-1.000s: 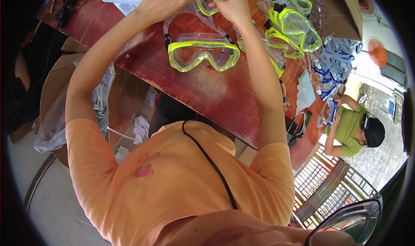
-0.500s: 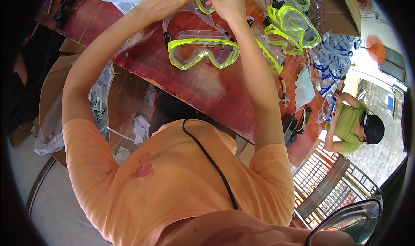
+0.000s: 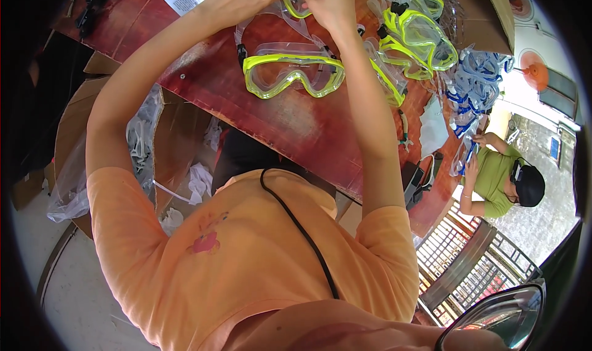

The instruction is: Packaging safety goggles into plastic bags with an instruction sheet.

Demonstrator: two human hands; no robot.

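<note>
At the far edge of the picture, both hands meet over a yellow-framed diving mask (image 3: pixel 298 7), partly hidden by my fingers and cut off by the top. My left hand (image 3: pixel 242 2) is closed on its left side. My right hand (image 3: pixel 333 7) pinches, thumb against fingers, at its upper right part; the exact small part between the fingertips is hard to make out. Nearer to me lies another diving mask (image 3: pixel 261 92), with a yellow frame, clear skirt and clear strap, flat on the red table (image 3: pixel 246 119). It touches neither hand.
Right of my right forearm, several yellow masks (image 3: pixel 425 42) are heaped, with blue-framed masks (image 3: pixel 481 73) beyond. Pliers (image 3: pixel 404 129) and a pale sheet (image 3: pixel 435 126) lie nearby. A co-worker (image 3: pixel 496 178) handles a blue mask at the right. Below the table's left edge stands an open carton (image 3: pixel 74 126).
My hands stay together at the mask, shifting slightly right with small finger movements. The whole view has moved a little. The co-worker's hands have shifted slightly.
</note>
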